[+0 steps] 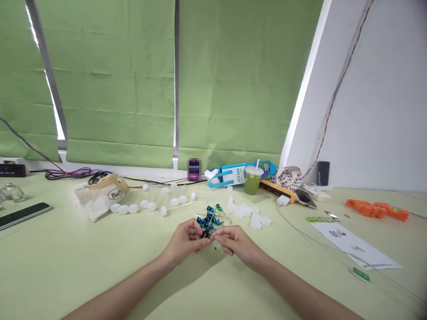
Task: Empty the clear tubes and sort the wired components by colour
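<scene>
Low over the table, my left hand (187,240) is closed, its thumb and fingers round a small dark cylinder (206,233) with a thin metal rod. My right hand (235,242) meets it from the other side, thumb and forefinger pinched together at the cylinder's side. Whatever sits in that pinch is too small to make out. Just beyond my fingers lies a loose pile of small blue-and-black cylinders (211,215) with thin metal wires or rods. A green piece (219,207) is at the pile's far edge.
Clear tubes (180,205) with white caps lie left of the pile; loose white caps (246,210) are to its right. Behind stand a paper bag (100,202), a green drink cup (252,181) and a power strip (277,191). A white cable (310,238) crosses the right side near paper (356,246).
</scene>
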`<state>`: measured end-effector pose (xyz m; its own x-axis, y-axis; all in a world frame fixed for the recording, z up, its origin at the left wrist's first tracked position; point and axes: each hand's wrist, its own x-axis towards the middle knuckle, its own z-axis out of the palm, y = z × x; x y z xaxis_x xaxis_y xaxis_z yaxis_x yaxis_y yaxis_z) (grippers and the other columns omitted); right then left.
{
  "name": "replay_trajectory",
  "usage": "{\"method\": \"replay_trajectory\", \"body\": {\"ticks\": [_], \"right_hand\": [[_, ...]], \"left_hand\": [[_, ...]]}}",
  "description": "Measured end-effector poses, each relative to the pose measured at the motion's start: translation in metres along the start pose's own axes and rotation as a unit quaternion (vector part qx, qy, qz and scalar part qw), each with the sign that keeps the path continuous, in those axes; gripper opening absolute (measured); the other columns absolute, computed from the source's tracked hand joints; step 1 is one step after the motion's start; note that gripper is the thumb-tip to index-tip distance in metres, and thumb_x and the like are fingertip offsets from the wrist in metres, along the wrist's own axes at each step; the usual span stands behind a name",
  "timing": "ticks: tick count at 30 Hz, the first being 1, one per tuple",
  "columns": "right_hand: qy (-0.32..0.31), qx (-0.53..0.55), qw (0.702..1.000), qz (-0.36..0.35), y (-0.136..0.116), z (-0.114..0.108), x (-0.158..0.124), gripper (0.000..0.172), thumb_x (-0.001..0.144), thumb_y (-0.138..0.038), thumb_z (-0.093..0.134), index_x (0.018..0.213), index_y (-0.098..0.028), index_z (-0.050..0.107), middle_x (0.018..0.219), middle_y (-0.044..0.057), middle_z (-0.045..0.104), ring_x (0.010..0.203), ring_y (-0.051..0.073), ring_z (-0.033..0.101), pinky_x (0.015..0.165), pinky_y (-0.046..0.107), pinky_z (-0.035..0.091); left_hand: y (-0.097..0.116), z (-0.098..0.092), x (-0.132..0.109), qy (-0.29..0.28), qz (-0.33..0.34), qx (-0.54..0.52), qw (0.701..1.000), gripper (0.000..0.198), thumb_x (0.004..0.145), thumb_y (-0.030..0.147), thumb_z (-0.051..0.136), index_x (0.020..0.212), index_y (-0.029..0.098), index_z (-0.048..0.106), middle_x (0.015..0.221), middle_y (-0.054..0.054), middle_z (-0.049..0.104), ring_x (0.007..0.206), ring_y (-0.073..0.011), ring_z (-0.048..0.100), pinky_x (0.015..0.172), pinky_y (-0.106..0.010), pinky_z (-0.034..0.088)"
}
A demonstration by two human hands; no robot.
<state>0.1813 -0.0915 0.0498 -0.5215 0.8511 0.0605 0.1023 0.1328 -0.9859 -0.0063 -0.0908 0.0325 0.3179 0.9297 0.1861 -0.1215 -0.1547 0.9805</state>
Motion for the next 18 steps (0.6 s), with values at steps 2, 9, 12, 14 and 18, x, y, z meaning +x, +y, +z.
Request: {"method": "replay_trajectory", "body": {"ticks": [2, 9, 12, 14, 18], "right_hand": [[-0.011, 0.034, 0.999, 0.007, 0.0011, -0.0013, 0.0009, 0.032, 0.072, -0.043, 0.058, 0.081, -0.012, 0.061, 0.042, -0.008, 0.033, 0.042, 0.005, 0.024, 0.046, 0.021, 0.017], [-0.056, 0.077, 0.995, 0.017, 0.0071, -0.0049, 0.0034, 0.030, 0.072, -0.040, 0.059, 0.080, -0.011, 0.060, 0.043, -0.008, 0.033, 0.042, 0.004, 0.022, 0.048, 0.021, 0.019], [-0.048, 0.016, 0.999, 0.008, 0.0078, -0.0052, 0.0027, 0.033, 0.074, -0.044, 0.055, 0.080, -0.012, 0.058, 0.043, -0.008, 0.033, 0.042, 0.005, 0.025, 0.046, 0.020, 0.018], [-0.040, -0.034, 0.999, -0.001, 0.0069, -0.0040, 0.0017, 0.033, 0.076, -0.046, 0.052, 0.081, -0.014, 0.056, 0.045, -0.007, 0.034, 0.042, 0.006, 0.028, 0.045, 0.020, 0.019], [0.016, -0.225, 0.971, -0.080, 0.0053, 0.0010, -0.0011, 0.025, 0.083, -0.039, 0.041, 0.078, -0.017, 0.052, 0.050, -0.005, 0.039, 0.045, 0.008, 0.034, 0.046, 0.021, 0.025]], "left_hand": [[-0.0003, -0.0010, 0.0000, -0.008, 0.004, 0.004, 1.000, 0.034, 0.058, 0.033, 0.072, 0.065, 0.017, 0.042, 0.057, 0.003, 0.057, 0.046, -0.0076, 0.050, 0.043, -0.018, 0.034], [-0.0009, -0.0001, -0.0018, -0.017, 0.033, 0.040, 0.999, 0.032, 0.061, 0.030, 0.071, 0.064, 0.017, 0.042, 0.055, 0.005, 0.051, 0.047, -0.0061, 0.046, 0.045, -0.018, 0.033], [-0.0027, -0.0002, -0.0026, -0.002, 0.053, 0.075, 0.996, 0.031, 0.061, 0.030, 0.070, 0.064, 0.016, 0.043, 0.056, 0.005, 0.049, 0.050, -0.0070, 0.047, 0.047, -0.019, 0.035], [-0.0045, -0.0009, -0.0024, 0.000, 0.056, 0.091, 0.994, 0.031, 0.062, 0.031, 0.070, 0.064, 0.016, 0.043, 0.057, 0.004, 0.050, 0.052, -0.0078, 0.048, 0.048, -0.020, 0.037], [-0.0088, -0.0024, -0.0012, -0.002, 0.061, 0.112, 0.992, 0.030, 0.063, 0.031, 0.069, 0.065, 0.017, 0.042, 0.058, 0.003, 0.051, 0.051, -0.0082, 0.048, 0.048, -0.020, 0.038]]}}
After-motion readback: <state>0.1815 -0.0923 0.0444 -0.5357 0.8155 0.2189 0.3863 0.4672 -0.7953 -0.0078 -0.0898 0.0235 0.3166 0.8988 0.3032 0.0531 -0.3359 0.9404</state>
